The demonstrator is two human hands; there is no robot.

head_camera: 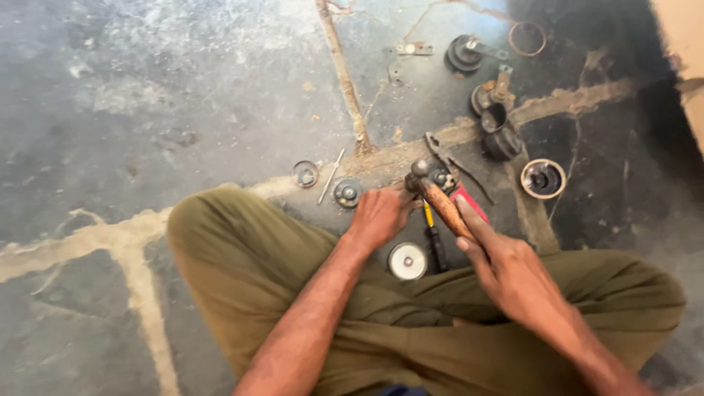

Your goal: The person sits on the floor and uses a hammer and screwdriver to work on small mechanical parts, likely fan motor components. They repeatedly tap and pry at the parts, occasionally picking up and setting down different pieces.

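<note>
Nearest the camera, the right hand point(513, 275) gripped the wooden-handled hammer point(438, 196), its fingers closed round the handle, while the left hand point(380, 215) apparently pinned a small part, largely hidden, on the floor point(183, 110); a square, controlled strike seemed next.

Seated cross-legged, knees spread wide. Left forearm runs up from the lower centre; left hand point(380, 215) palm-down, fingers curled under, knuckles up. Right forearm enters from the lower right; right hand point(506, 268) fingers extended up-left, wrapped around a handle, thumb alongside. Hands near each other, apart.
</note>
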